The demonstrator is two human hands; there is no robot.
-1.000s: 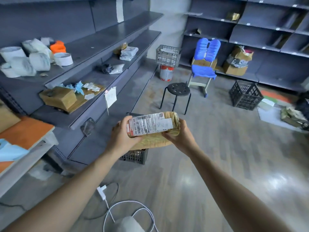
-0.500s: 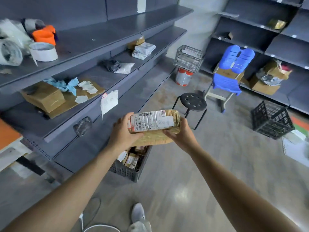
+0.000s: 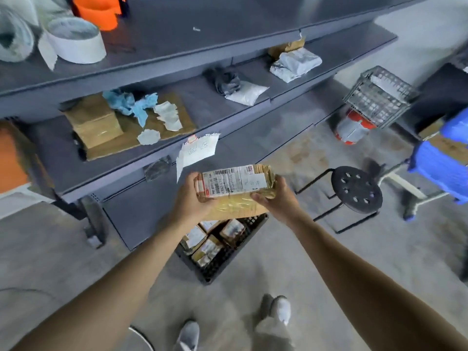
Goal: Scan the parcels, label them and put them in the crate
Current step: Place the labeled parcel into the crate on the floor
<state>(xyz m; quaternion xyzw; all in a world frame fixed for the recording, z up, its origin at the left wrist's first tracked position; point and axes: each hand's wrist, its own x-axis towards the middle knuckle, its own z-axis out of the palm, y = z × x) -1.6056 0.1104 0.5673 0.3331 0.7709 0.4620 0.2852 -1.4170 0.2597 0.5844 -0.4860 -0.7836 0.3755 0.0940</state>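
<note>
A brown taped parcel point(image 3: 235, 206) with a white shipping label on top is held in the air between both hands. My left hand point(image 3: 188, 198) grips its left end, thumb on the label edge. My right hand point(image 3: 278, 198) grips its right end, thumb on the near side. Directly below the parcel on the floor stands a dark plastic crate point(image 3: 215, 272) holding several labelled brown parcels point(image 3: 207, 247). Part of the crate is hidden behind the held parcel and my left forearm.
Grey shelving point(image 3: 228, 46) runs along the left with tape rolls point(image 3: 76, 41), a cardboard box point(image 3: 93, 122), scraps and bagged parcels point(image 3: 295, 63). A black stool point(image 3: 355, 190), a blue chair point(image 3: 440, 165), a wire basket point(image 3: 378, 97) and a paint can point(image 3: 353, 129) stand to the right. My feet point(image 3: 281, 310) are near the bottom edge.
I have stepped closer to the shelving and the view has tipped down. The crate with its parcels now shows under the held parcel. Both hands keep the same hold.
</note>
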